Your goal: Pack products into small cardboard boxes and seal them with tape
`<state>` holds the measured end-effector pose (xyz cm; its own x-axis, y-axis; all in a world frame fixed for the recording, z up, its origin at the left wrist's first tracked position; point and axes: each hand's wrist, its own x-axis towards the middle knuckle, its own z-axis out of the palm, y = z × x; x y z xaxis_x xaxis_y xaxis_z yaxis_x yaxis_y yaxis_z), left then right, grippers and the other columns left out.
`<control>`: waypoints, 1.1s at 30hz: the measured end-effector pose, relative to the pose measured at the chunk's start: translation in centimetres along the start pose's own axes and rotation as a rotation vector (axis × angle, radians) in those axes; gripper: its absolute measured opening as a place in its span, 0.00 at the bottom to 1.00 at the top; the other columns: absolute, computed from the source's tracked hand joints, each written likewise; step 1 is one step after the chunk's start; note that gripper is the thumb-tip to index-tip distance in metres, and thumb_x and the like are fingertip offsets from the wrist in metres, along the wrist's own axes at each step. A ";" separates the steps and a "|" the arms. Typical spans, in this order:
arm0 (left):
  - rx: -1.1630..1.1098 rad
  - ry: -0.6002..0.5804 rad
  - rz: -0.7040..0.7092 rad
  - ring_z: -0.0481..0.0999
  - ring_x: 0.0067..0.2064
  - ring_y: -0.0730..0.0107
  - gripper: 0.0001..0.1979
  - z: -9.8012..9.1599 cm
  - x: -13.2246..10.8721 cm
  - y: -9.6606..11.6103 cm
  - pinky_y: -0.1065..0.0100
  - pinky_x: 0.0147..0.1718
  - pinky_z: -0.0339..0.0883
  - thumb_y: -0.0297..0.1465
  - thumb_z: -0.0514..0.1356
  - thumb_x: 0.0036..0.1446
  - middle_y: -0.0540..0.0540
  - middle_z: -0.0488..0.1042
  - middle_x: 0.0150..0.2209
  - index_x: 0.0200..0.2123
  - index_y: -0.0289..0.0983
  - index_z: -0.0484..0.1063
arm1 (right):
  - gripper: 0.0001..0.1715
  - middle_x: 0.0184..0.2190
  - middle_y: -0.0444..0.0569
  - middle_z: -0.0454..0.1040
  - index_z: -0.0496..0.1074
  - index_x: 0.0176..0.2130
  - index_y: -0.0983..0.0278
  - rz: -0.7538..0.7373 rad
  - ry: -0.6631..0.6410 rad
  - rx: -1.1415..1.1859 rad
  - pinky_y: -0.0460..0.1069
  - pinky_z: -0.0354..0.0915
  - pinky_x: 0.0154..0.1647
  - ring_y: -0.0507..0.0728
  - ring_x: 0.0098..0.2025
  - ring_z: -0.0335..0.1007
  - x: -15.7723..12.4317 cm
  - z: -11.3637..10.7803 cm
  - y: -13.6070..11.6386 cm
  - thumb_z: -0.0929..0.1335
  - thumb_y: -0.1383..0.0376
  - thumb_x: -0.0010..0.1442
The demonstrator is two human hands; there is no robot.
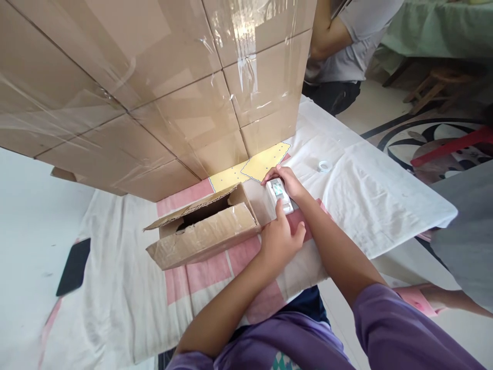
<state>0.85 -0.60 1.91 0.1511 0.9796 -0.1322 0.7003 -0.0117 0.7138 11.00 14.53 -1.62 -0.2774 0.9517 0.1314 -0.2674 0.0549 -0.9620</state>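
The small white device (277, 190) sits just right of the long cardboard box (215, 237), whose flaps gape over a too-dark inside! The left hand (279, 240), loosely open, thumb spread, puts its forefinger to the device; the right hand (290, 181) curves round the far end, grip impossible to tell. Behind: taped cartons (177, 87), contents hidden.

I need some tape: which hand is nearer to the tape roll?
Right: the right hand sits at the far end of the white device, left of the tape roll in the picture. The left hand, at the device's near end, is farther off.
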 end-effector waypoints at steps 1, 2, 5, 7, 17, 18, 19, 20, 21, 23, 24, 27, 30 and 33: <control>-0.104 0.028 -0.022 0.77 0.31 0.55 0.40 0.1 -0.1 -0.1 0.62 0.33 0.64 0.41 0.60 0.63 0.45 0.77 0.28 0.72 0.32 0.51 | 0.41 0.26 0.51 0.79 0.79 0.29 0.62 0.004 0.005 -0.002 0.51 0.68 0.38 0.59 0.33 0.77 0.0 0.0 0.0 0.64 0.30 0.59; -0.208 0.058 -0.045 0.75 0.30 0.58 0.38 0.3 -0.1 -0.1 0.64 0.33 0.63 0.40 0.61 0.63 0.47 0.75 0.26 0.71 0.33 0.52 | 0.41 0.26 0.51 0.80 0.79 0.29 0.62 0.005 0.008 -0.005 0.51 0.68 0.37 0.59 0.33 0.77 0.0 0.0 0.1 0.64 0.30 0.59; -0.511 0.144 -0.122 0.72 0.28 0.65 0.31 0.7 0.0 -0.2 0.68 0.33 0.62 0.37 0.65 0.61 0.53 0.71 0.24 0.64 0.38 0.61 | 0.41 0.28 0.52 0.80 0.79 0.30 0.62 -0.004 0.004 -0.015 0.51 0.68 0.37 0.58 0.34 0.77 0.0 -0.1 0.1 0.63 0.30 0.60; -0.692 0.186 -0.209 0.70 0.27 0.69 0.28 0.8 0.3 -0.1 0.70 0.32 0.61 0.36 0.69 0.56 0.55 0.69 0.23 0.58 0.40 0.67 | 0.41 0.28 0.52 0.80 0.79 0.30 0.62 -0.013 0.008 -0.024 0.51 0.68 0.38 0.58 0.34 0.77 0.1 -0.1 0.2 0.63 0.30 0.60; -1.053 0.153 -0.429 0.62 0.19 0.79 0.21 0.1 2.4 1.9 0.75 0.20 0.50 0.33 0.67 0.55 0.56 0.67 0.22 0.50 0.35 0.69 | 0.42 0.26 0.51 0.79 0.78 0.28 0.62 -0.037 0.036 -0.028 0.51 0.68 0.37 0.57 0.32 0.76 0.2 0.0 0.3 0.63 0.30 0.60; -1.110 0.180 -0.445 0.59 0.19 0.81 0.17 0.1 2.6 2.0 0.75 0.19 0.48 0.32 0.67 0.55 0.56 0.66 0.22 0.47 0.34 0.70 | 0.42 0.25 0.50 0.79 0.78 0.28 0.62 -0.031 0.043 -0.025 0.51 0.68 0.36 0.57 0.31 0.75 0.2 0.0 0.3 0.63 0.29 0.59; -1.167 0.207 -0.461 0.56 0.18 0.83 0.14 0.2 2.8 2.1 0.75 0.19 0.46 0.32 0.66 0.55 0.57 0.64 0.21 0.43 0.33 0.71 | 0.42 0.25 0.50 0.78 0.77 0.28 0.62 -0.021 0.050 -0.021 0.50 0.68 0.35 0.57 0.31 0.75 0.2 0.0 0.3 0.63 0.29 0.59; -1.213 0.233 -0.474 0.54 0.18 0.83 0.11 0.2 3.0 2.1 0.75 0.19 0.44 0.32 0.66 0.54 0.58 0.61 0.20 0.39 0.33 0.71 | 0.42 0.24 0.50 0.78 0.77 0.27 0.62 -0.011 0.057 -0.015 0.50 0.67 0.34 0.57 0.30 0.75 0.1 0.1 0.3 0.63 0.29 0.58; -1.245 0.250 -0.484 0.51 0.17 0.84 0.10 0.3 3.1 2.1 0.75 0.18 0.43 0.32 0.66 0.54 0.59 0.58 0.19 0.37 0.34 0.70 | 0.42 0.24 0.50 0.78 0.76 0.27 0.62 -0.001 0.065 -0.009 0.50 0.66 0.32 0.57 0.29 0.74 0.1 0.1 0.2 0.64 0.29 0.58; -1.270 0.267 -0.496 0.49 0.17 0.85 0.11 0.5 3.4 2.1 0.75 0.18 0.41 0.33 0.67 0.51 0.60 0.55 0.18 0.33 0.34 0.70 | 0.42 0.23 0.50 0.77 0.75 0.26 0.62 0.015 0.080 0.002 0.50 0.65 0.30 0.57 0.28 0.73 0.1 0.3 0.1 0.64 0.28 0.57; -1.272 0.272 -0.500 0.49 0.17 0.85 0.12 0.5 3.4 2.1 0.75 0.19 0.41 0.33 0.68 0.50 0.61 0.54 0.18 0.32 0.34 0.70 | 0.42 0.22 0.50 0.76 0.75 0.25 0.62 0.018 0.087 0.004 0.50 0.65 0.29 0.56 0.27 0.73 0.0 0.3 0.0 0.64 0.28 0.56; -1.277 0.272 -0.509 0.48 0.18 0.85 0.14 0.6 3.4 2.1 0.75 0.19 0.40 0.35 0.71 0.47 0.61 0.53 0.18 0.32 0.35 0.70 | 0.43 0.21 0.49 0.76 0.74 0.25 0.62 0.013 0.092 0.004 0.50 0.65 0.30 0.56 0.27 0.73 0.0 0.4 -0.1 0.64 0.27 0.56; -1.280 0.262 -0.514 0.48 0.18 0.85 0.15 0.3 3.3 2.2 0.74 0.20 0.40 0.35 0.71 0.46 0.61 0.52 0.18 0.31 0.35 0.71 | 0.42 0.22 0.49 0.76 0.74 0.25 0.61 0.011 0.083 0.003 0.50 0.65 0.30 0.56 0.27 0.72 0.0 0.4 0.1 0.63 0.27 0.57; -1.285 0.248 -0.498 0.49 0.18 0.85 0.14 0.1 3.2 2.3 0.74 0.20 0.40 0.35 0.71 0.47 0.60 0.54 0.19 0.32 0.34 0.72 | 0.42 0.22 0.49 0.76 0.74 0.25 0.62 0.003 0.080 0.004 0.50 0.66 0.31 0.56 0.27 0.73 0.2 0.2 0.4 0.63 0.28 0.58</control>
<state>2.96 2.47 3.07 -0.1414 0.8377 -0.5274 -0.4978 0.4004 0.7694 10.65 14.64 -1.91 -0.2033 0.9730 0.1093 -0.2703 0.0515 -0.9614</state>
